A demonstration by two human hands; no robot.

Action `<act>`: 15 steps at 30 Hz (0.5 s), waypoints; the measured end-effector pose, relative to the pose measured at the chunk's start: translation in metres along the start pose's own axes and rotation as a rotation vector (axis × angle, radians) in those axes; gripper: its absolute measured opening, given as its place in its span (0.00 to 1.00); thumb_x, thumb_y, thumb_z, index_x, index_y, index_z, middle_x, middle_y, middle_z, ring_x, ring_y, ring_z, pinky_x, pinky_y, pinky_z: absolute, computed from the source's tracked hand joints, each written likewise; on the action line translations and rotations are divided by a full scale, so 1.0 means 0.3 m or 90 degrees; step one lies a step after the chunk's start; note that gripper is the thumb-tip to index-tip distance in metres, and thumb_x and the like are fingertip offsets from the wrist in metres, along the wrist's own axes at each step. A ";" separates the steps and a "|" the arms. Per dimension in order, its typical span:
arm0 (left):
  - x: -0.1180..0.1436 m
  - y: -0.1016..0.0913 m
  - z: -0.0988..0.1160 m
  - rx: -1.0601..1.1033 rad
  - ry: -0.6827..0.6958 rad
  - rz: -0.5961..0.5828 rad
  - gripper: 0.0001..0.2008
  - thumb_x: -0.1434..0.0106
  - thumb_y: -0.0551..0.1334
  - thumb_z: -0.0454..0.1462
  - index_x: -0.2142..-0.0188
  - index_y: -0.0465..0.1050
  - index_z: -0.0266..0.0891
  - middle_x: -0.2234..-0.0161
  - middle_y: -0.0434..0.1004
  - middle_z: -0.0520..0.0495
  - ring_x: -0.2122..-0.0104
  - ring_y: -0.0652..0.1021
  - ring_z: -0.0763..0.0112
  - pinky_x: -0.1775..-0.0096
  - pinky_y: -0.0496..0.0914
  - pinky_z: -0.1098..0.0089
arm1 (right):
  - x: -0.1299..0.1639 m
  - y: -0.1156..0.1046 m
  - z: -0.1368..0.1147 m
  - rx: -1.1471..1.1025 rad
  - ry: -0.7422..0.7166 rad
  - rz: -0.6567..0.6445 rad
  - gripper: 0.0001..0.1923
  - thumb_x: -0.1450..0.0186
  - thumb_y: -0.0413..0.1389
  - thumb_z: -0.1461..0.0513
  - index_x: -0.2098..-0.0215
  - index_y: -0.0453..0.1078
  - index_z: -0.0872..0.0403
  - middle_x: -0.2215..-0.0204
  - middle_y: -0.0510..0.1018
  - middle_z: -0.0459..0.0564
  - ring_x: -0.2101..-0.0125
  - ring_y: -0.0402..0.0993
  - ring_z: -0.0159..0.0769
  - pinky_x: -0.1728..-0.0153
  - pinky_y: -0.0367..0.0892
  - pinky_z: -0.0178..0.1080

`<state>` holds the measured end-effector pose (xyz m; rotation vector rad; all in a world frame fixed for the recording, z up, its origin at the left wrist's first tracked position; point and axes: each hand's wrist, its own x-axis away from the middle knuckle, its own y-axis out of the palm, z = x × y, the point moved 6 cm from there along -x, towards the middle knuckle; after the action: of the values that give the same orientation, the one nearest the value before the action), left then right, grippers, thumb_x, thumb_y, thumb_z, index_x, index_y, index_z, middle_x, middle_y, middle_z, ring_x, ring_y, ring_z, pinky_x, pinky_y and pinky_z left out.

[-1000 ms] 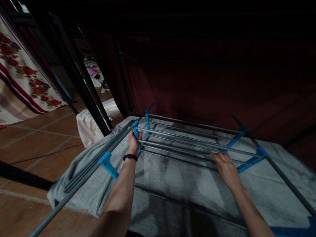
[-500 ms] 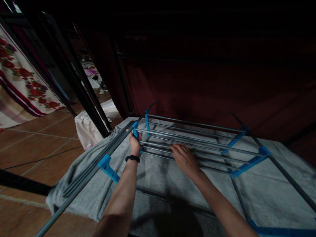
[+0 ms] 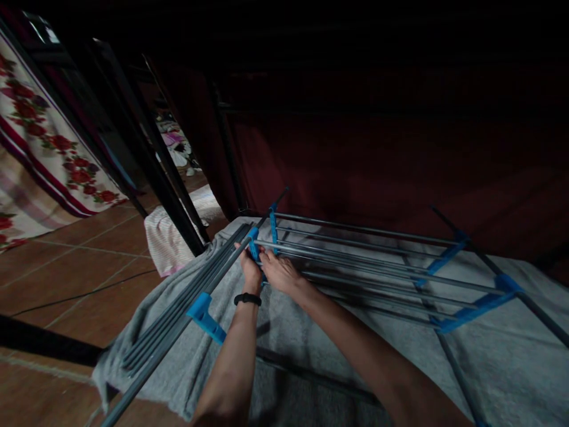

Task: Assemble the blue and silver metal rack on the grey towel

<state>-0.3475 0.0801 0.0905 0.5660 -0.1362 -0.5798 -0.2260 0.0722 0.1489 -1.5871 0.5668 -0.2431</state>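
Closely worked at a short blue plastic bracket point(image 3: 254, 244)

Held the bracket, at the left end of a rack of thin grey metal tubes point(image 3: 382, 267), in the left hand point(image 3: 251, 274), thumb on the near side and fingers curled round behind. Wore a black wristband point(image 3: 248, 299) below it. Had the right hand point(image 3: 281, 273) close beside the left, just right of the bracket, fingers narrow and bent in toward the tube ends; could not tell whether pinching anything with them. Saw the rack stretch rightward from the bracket, above a fluffy grey blanket point(image 3: 306, 332), to a pair of slanted blue plastic crosspieces point(image 3: 471, 308) well apart from it. Noted a thin blue plastic strip point(image 3: 273, 228) just behind the bracket, a bundle of grey tubes point(image 3: 182, 302) slanting down to its left, and an angled blue plastic arm point(image 3: 207, 320) lower left of it. Made out dark red cloth point(image 3: 377, 166) hanging behind.
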 end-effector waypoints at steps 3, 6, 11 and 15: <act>-0.002 -0.004 -0.012 0.012 -0.030 -0.024 0.36 0.40 0.48 0.67 0.80 0.69 0.39 0.82 0.69 0.49 0.83 0.70 0.72 0.76 0.67 0.69 | -0.014 0.005 -0.001 0.001 -0.013 -0.026 0.20 0.26 0.36 0.65 0.40 0.60 0.54 0.45 0.73 0.57 0.58 0.78 0.41 0.59 0.73 0.43; -0.007 -0.005 -0.015 0.002 -0.036 -0.032 0.35 0.37 0.47 0.65 0.81 0.69 0.40 0.82 0.68 0.49 0.84 0.69 0.73 0.77 0.66 0.69 | -0.013 0.000 0.001 0.016 -0.037 -0.036 0.21 0.27 0.35 0.66 0.41 0.61 0.54 0.47 0.75 0.56 0.58 0.78 0.42 0.58 0.72 0.44; -0.002 0.001 -0.006 -0.016 -0.042 -0.024 0.33 0.38 0.50 0.64 0.81 0.68 0.40 0.83 0.67 0.49 0.84 0.68 0.72 0.80 0.64 0.70 | -0.012 -0.009 0.007 0.027 -0.063 -0.043 0.22 0.28 0.36 0.67 0.41 0.61 0.55 0.46 0.74 0.56 0.57 0.78 0.44 0.57 0.72 0.45; 0.001 0.001 -0.002 -0.053 -0.048 -0.004 0.34 0.38 0.49 0.65 0.81 0.67 0.40 0.83 0.68 0.50 0.84 0.68 0.73 0.79 0.65 0.70 | -0.019 -0.007 0.011 0.006 -0.063 -0.040 0.19 0.26 0.37 0.64 0.42 0.62 0.54 0.48 0.76 0.56 0.57 0.78 0.44 0.57 0.72 0.45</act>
<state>-0.3469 0.0805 0.0902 0.4647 -0.1808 -0.6110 -0.2290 0.0779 0.1516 -1.5994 0.4401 -0.2129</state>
